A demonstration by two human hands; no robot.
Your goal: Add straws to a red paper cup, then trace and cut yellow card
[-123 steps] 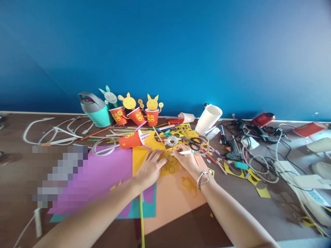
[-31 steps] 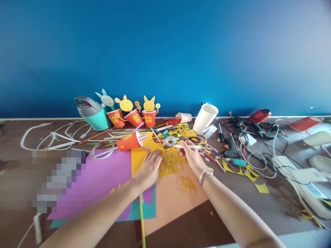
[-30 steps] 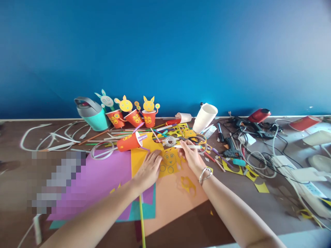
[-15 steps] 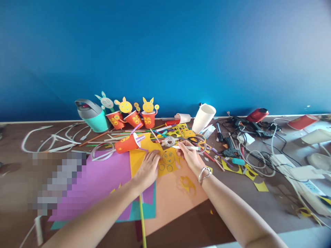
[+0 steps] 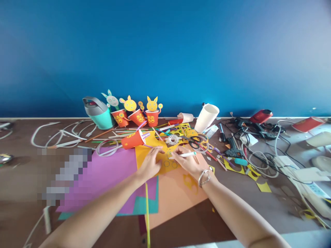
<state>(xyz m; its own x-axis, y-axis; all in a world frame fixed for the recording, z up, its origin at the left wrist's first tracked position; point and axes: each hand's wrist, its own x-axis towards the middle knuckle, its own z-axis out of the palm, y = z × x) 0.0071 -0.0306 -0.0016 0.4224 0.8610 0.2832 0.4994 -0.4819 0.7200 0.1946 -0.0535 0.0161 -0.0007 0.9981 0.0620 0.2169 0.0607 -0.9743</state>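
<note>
My right hand [image 5: 186,159] grips a white marker [image 5: 188,154] with a green end, its tip on the yellow paper [image 5: 141,156]. My left hand [image 5: 151,162] lies on the same sheet, fingers stretched out and holding nothing. Between the hands, drawn circles [image 5: 170,164] show on the paper; the bigger one above them is partly covered by my right hand. Just beyond lies a white ring-shaped disc [image 5: 173,139]. Purple paper [image 5: 108,179] and peach paper [image 5: 170,198] spread out under and around the yellow sheet. An orange-red paper cup [image 5: 132,139] lies tipped over beside my left hand.
Along the blue wall stand a teal container [image 5: 99,115], decorated red cups [image 5: 152,119] with paper animal heads, and a white cup [image 5: 207,117]. Scissors [image 5: 194,142], a glue gun [image 5: 231,150], yellow scraps [image 5: 263,187], cables and a power strip [image 5: 310,186] clutter the right.
My right hand has brought the marker down and left, from near the white disc to the drawn face. My left hand's fingers now reach slightly closer to it. The view has shifted a little.
</note>
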